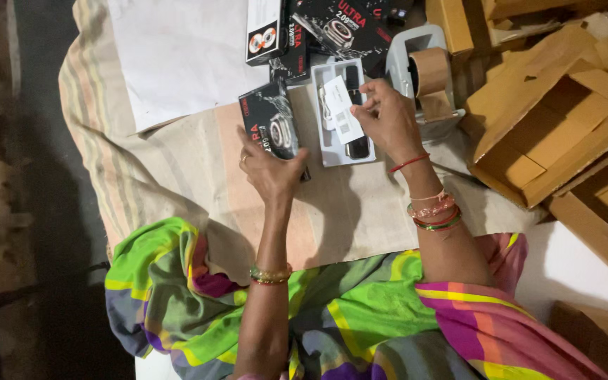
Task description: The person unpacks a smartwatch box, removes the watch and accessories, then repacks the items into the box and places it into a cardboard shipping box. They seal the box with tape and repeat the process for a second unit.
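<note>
White tray (333, 144) — long axis running away from her; right hand (388, 119) pinches a card (341, 107), left hand (272, 169) grips a black box (270, 127).

Both forearms are reaching forward, bangles on each wrist. Left hand (270, 165) is lying palm down, fingers curling in a grip, ring showing. Right hand (387, 119) is sitting higher, thumb and fingertips pinching together.

Four black printed boxes (270, 121) — one white tray (332, 134), one white card (341, 109), one tape dispenser (423, 74) — two hands (272, 169).
</note>
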